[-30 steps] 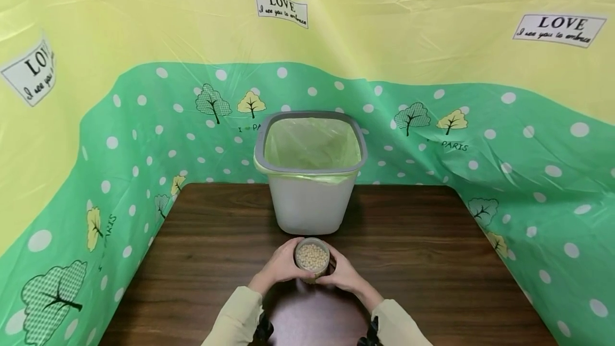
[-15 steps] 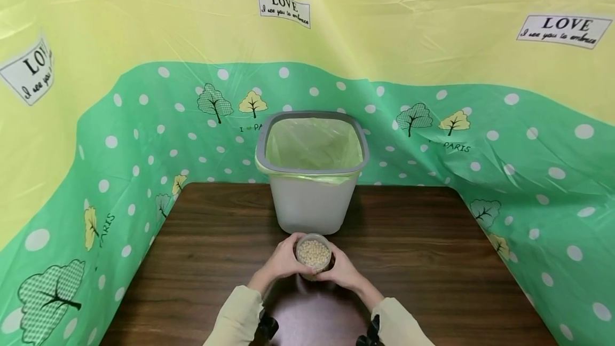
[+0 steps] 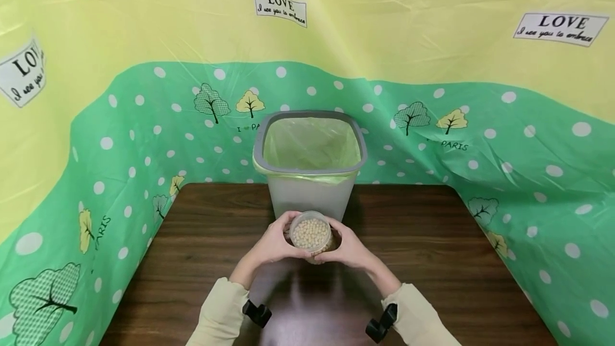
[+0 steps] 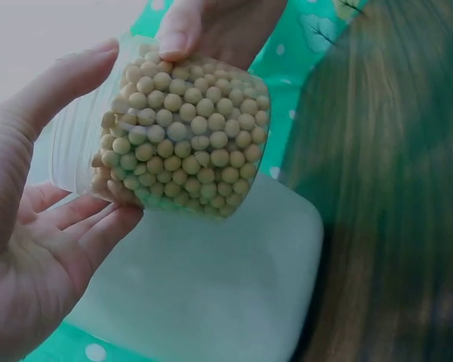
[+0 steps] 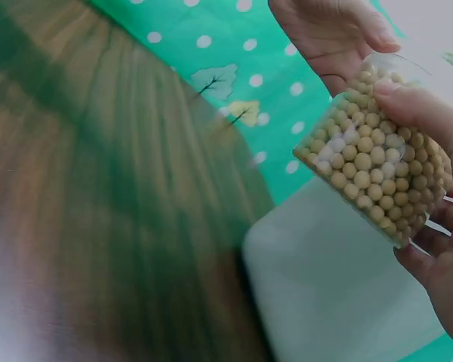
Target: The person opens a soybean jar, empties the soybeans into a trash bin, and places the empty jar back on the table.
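Plainly between fingers (image 4: 109,234), the jar (image 4: 185,139)

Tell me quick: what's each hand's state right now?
Left hand: holding a clear jar of round beige pellets, fingers and thumb around it.
Right hand: holding the same jar from the opposite side.

Right wrist view. Clear jar (image 5: 371,157), full of pale round beads (image 5: 389,185), sits slanted in frame, base toward lower left. Right hand (image 5: 447,204) grips it: thumb pressed along the near wall, fingers curled beneath. Left hand (image 5: 336,34), above, thumb tip at the rim; remaining contact hidden. Pale bin (image 5: 325,279), rounded corner, lies behind the jar. Worktop (image 5: 128,219): dark wood grain, blurred. Green cloth (image 5: 211,56) beyond: white dots, printed trees.
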Motion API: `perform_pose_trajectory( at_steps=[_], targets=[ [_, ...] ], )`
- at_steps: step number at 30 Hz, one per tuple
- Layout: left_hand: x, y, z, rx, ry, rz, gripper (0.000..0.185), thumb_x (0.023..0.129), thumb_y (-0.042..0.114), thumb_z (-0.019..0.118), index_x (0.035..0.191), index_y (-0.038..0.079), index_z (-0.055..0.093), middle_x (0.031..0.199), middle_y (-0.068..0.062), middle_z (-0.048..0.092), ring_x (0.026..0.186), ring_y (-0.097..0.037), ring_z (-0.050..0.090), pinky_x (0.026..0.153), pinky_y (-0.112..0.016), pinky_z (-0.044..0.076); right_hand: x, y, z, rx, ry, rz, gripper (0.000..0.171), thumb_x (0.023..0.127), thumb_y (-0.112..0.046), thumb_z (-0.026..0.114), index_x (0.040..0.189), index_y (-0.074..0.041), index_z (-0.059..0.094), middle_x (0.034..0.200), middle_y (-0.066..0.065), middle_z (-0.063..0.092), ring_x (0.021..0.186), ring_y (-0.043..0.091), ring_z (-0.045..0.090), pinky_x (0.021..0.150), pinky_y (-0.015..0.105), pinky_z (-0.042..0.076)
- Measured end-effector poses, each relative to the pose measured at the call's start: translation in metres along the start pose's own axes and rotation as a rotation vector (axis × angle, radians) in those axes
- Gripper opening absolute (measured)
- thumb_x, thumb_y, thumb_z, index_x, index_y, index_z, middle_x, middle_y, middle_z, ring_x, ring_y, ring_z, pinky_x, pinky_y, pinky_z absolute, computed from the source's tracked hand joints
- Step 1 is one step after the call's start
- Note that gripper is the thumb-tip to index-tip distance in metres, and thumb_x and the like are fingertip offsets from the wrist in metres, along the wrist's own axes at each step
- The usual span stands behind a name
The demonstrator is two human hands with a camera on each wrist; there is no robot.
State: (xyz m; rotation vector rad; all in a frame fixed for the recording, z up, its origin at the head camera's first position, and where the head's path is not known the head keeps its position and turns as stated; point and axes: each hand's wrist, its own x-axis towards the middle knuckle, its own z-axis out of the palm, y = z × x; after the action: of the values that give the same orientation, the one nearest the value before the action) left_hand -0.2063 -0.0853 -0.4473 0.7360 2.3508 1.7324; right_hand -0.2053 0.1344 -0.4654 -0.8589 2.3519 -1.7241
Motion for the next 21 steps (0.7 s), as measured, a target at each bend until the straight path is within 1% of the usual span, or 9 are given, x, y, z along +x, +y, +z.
perform_pose_trajectory(
  at_steps=[3, 5, 9, 10, 13, 16, 18, 21],
  targets=[
    [0.001, 0.009, -0.004, -0.028, 0.001, 0.016, 0.078, 0.062, 0.012, 0.084, 0.127, 0.005, 0.042, 0.12, -0.009, 0.051, 0.107, -0.021, 0.054, 0.082, -0.029, 0.048, 0.006, -0.01, -0.006, -0.032, -0.014, -0.016, 0.079, 0.065, -0.017, 0.082, 0.134, -0.016, 0.043, 0.124, 0.005, 0.052, 0.109, 0.019, 0.051, 0.09, 0.032, 0.042],
    [0.001, 0.019, -0.006, -0.069, -0.005, 0.019, 0.077, 0.063, 0.008, 0.083, 0.127, 0.002, 0.041, 0.121, -0.013, 0.05, 0.108, -0.024, 0.053, 0.083, -0.029, 0.048, 0.01, -0.014, -0.01, -0.069, -0.02, -0.023, 0.08, 0.064, -0.018, 0.083, 0.134, -0.017, 0.044, 0.124, 0.004, 0.052, 0.109, 0.018, 0.05, 0.09, 0.031, 0.042],
    [0.001, 0.036, -0.01, -0.131, -0.017, 0.034, 0.075, 0.065, 0.001, 0.08, 0.127, -0.006, 0.038, 0.121, -0.022, 0.048, 0.107, -0.031, 0.053, 0.081, -0.031, 0.049, 0.015, -0.022, -0.015, -0.091, -0.032, -0.024, 0.08, 0.066, -0.021, 0.082, 0.135, -0.017, 0.042, 0.125, 0.004, 0.052, 0.108, 0.018, 0.051, 0.088, 0.032, 0.044],
    [0.002, 0.038, -0.011, -0.141, -0.013, 0.023, 0.075, 0.065, -0.001, 0.079, 0.128, -0.006, 0.038, 0.122, -0.022, 0.048, 0.107, -0.032, 0.052, 0.081, -0.03, 0.049, 0.015, -0.023, -0.016, -0.095, -0.033, -0.022, 0.081, 0.066, -0.022, 0.082, 0.136, -0.017, 0.041, 0.125, 0.003, 0.052, 0.108, 0.017, 0.051, 0.088, 0.032, 0.044],
    [0.006, 0.034, -0.011, -0.142, 0.002, 0.013, 0.076, 0.065, -0.003, 0.078, 0.13, -0.005, 0.038, 0.124, -0.021, 0.048, 0.108, -0.031, 0.052, 0.082, -0.029, 0.048, 0.017, -0.029, -0.017, -0.1, -0.02, -0.013, 0.08, 0.067, -0.021, 0.082, 0.136, -0.018, 0.041, 0.124, 0.003, 0.052, 0.107, 0.017, 0.052, 0.086, 0.032, 0.045],
    [0.009, 0.026, -0.01, -0.175, 0.016, 0.005, 0.076, 0.066, -0.005, 0.077, 0.131, -0.002, 0.038, 0.126, -0.019, 0.047, 0.109, -0.029, 0.052, 0.084, -0.03, 0.047, 0.018, -0.035, -0.016, -0.099, 0.016, -0.027, 0.079, 0.067, -0.016, 0.081, 0.135, -0.015, 0.041, 0.123, 0.005, 0.053, 0.106, 0.018, 0.052, 0.086, 0.031, 0.045],
    [0.011, 0.024, -0.01, -0.205, 0.013, 0.023, 0.076, 0.067, -0.004, 0.076, 0.132, -0.002, 0.038, 0.126, -0.019, 0.046, 0.109, -0.029, 0.052, 0.086, -0.031, 0.047, 0.018, -0.041, -0.014, -0.089, 0.048, -0.053, 0.077, 0.068, -0.01, 0.08, 0.135, -0.009, 0.042, 0.122, 0.01, 0.053, 0.104, 0.021, 0.053, 0.085, 0.031, 0.046],
    [0.012, 0.022, -0.013, -0.271, -0.01, 0.056, 0.076, 0.069, -0.002, 0.076, 0.133, -0.002, 0.036, 0.128, -0.021, 0.043, 0.111, -0.032, 0.05, 0.088, -0.031, 0.046, 0.017, -0.054, -0.012, -0.082, 0.083, -0.093, 0.075, 0.067, -0.004, 0.078, 0.132, 0.0, 0.043, 0.12, 0.017, 0.054, 0.102, 0.021, 0.054, 0.083, 0.029, 0.047]
  ],
)
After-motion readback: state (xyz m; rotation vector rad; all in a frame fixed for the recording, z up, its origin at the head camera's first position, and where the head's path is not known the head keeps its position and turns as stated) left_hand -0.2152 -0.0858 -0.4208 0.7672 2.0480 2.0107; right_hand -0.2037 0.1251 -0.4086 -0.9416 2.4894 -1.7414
